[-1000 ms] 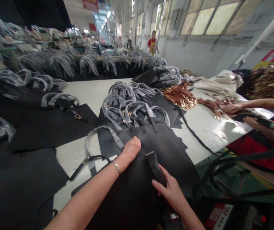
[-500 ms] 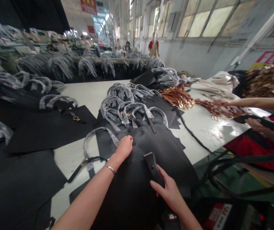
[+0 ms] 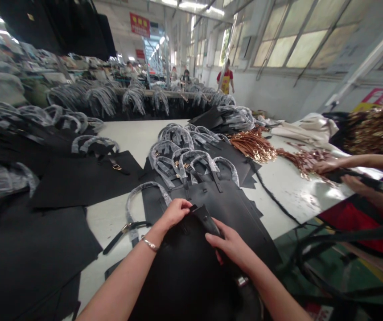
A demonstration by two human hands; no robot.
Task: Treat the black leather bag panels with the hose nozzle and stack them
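A black leather bag (image 3: 181,267) lies before me, one plastic-wrapped handle (image 3: 133,196) arching to its left. My left hand (image 3: 174,214) is closed, thumb and fingers pinched at the bag's upper edge; any small thing between the fingertips is hidden. In my right hand (image 3: 233,243) is a black electric clipper (image 3: 206,219), its head pointing up and left, close beside the left fingertips. Under and behind this bag are more black bags (image 3: 226,200) with wrapped handles (image 3: 194,162). A black buckled strap (image 3: 124,232) lies left of my left wrist.
Stacked black bag pieces (image 3: 87,178) cover the table's left side. Brown straps with gold clasps (image 3: 256,145) lie at the right. A co-worker's hand (image 3: 327,166) rests among more straps there. A dark cord (image 3: 274,198) crosses the white table (image 3: 124,129).
My right hand has brought the clipper up and left, to my left fingertips. My left hand keeps its pinch near the bag's edge. The view has tilted up slightly.
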